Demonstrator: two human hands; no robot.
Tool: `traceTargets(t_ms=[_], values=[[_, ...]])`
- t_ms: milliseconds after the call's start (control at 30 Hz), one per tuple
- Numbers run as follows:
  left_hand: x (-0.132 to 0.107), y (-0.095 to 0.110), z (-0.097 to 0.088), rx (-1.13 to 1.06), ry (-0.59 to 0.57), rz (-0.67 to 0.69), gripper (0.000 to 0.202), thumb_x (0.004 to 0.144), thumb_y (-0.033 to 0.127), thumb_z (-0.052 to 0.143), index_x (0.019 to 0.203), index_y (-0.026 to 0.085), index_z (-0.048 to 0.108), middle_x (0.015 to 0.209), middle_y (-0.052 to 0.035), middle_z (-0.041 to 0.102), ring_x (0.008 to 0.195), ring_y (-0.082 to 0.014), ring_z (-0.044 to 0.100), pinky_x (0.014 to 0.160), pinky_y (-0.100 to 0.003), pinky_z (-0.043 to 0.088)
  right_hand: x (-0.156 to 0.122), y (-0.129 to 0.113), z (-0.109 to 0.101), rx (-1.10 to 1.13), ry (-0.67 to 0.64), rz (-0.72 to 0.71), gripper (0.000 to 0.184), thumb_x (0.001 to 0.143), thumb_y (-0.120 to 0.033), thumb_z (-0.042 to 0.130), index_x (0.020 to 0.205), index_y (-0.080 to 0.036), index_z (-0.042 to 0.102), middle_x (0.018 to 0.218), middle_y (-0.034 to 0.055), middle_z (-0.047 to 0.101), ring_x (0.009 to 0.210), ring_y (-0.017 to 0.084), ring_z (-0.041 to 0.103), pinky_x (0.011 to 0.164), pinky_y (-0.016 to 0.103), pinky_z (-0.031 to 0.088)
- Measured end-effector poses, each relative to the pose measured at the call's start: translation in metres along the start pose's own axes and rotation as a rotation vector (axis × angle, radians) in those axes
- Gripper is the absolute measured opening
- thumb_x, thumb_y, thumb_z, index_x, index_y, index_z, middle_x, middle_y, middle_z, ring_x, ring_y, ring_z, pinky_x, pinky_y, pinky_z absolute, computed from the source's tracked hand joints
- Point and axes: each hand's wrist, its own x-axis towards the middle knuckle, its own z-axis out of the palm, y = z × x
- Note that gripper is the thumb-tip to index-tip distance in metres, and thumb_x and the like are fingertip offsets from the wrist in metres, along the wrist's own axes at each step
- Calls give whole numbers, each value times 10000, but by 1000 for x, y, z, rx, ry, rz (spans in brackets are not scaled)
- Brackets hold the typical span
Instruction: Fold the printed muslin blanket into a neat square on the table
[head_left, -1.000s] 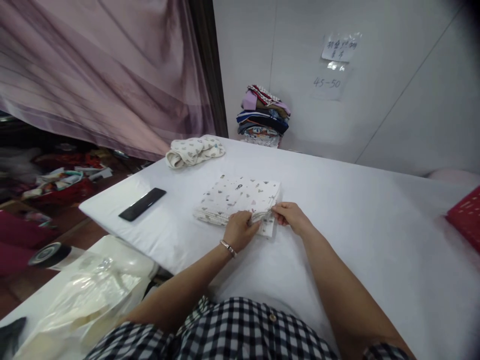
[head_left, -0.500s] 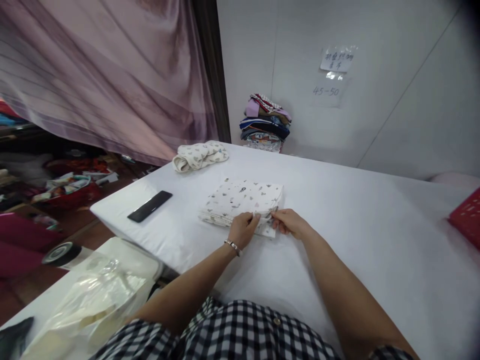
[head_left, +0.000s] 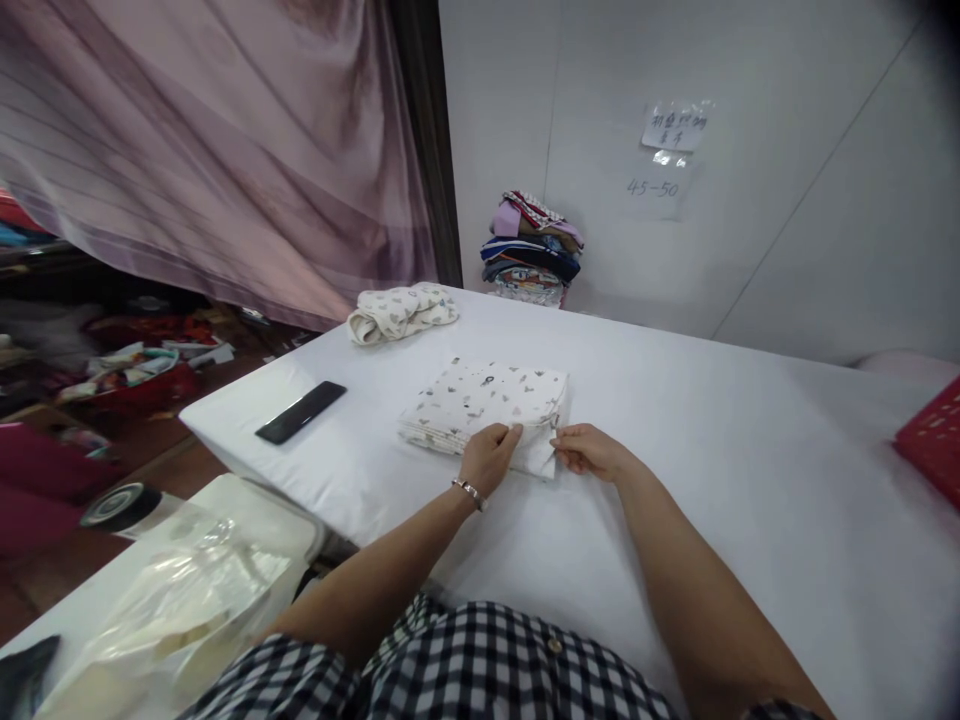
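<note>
A folded white printed cloth lies in several layers on the white-covered table, in front of me. My left hand is closed on its near edge, thumb on top and the other fingers hidden beneath the upper layers. At the near right corner my right hand pinches a small bit of the cloth's edge between thumb and fingertips. Between the two hands a lower layer of the cloth shows, pulled out a little toward me.
A black phone lies to the left. Behind it sits a bundled printed cloth. Folded clothes are stacked by the wall. Clear plastic bags and a tape roll are at lower left; a red box is far right.
My right hand has moved slightly right and toward me, drawing the cloth's corner layer out flatter. My left hand stays at the near edge.
</note>
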Motion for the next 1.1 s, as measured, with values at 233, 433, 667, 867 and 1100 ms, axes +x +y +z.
traceTargets(t_ms=[233,433,667,867,1100], values=[[-7,-1,3,164,-24,322,404,870,389,358,529,175,369,539,18,414,576,-109,398,594,-245,286,4,7,-4,22,-32,48,245,646,-354,663,642,-150,527,443,-50,509,325,52,412,320,170,249],[-11,-1,4,208,-10,344,345,865,359,401,575,177,448,612,-1,506,657,-124,466,649,-253,313,3,6,0,-8,-46,52,275,676,-399,650,667,-148,537,497,-28,562,333,51,438,311,162,256],[-7,0,2,163,-9,354,393,881,365,376,541,173,425,544,15,440,569,-107,412,598,-249,304,-3,1,3,-79,-109,51,261,683,-375,647,622,-156,518,428,-45,521,302,50,399,297,166,244],[-13,0,5,233,-62,438,272,864,328,434,675,182,565,722,-20,585,761,-141,525,737,-288,357,-3,5,-8,-9,-142,91,216,672,-337,642,651,-141,553,388,-52,482,285,51,372,287,167,239],[-23,0,6,325,-73,553,270,773,373,576,1001,229,588,975,-47,613,946,-202,514,867,-381,341,1,10,-5,35,-145,104,237,653,-348,653,610,-147,537,374,-44,488,279,56,385,281,163,247]])
